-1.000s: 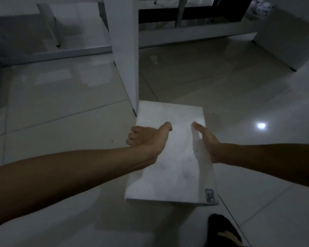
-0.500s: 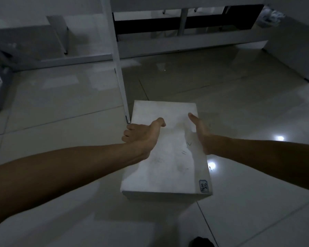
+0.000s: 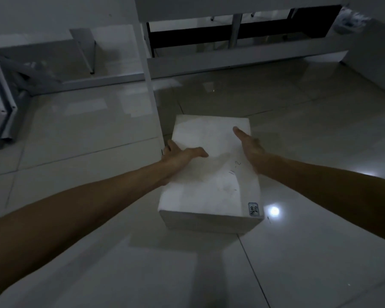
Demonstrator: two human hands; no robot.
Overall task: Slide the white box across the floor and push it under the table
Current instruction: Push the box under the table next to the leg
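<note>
A white rectangular box (image 3: 211,174) lies flat on the glossy tiled floor, a small handwritten label at its near right corner. My left hand (image 3: 180,155) grips its left edge, thumb across the top and fingers down the side. On the opposite edge, my right hand (image 3: 250,147) does the same, thumb pointing forward. The white table (image 3: 187,5) stands just beyond. Its thin white leg (image 3: 150,94) comes down right beside the box's far left corner, close to my left fingers.
Open tiled floor (image 3: 309,107) stretches under the table to the right of the leg. A grey metal frame (image 3: 2,103) stands at the far left. A low ledge (image 3: 231,63) runs along the back. A grey wall or cabinet (image 3: 378,63) closes the far right.
The box has slid forward with both hands on its sides, its far end passing to the right of the table leg. The foot at the bottom edge has dropped out of view.
</note>
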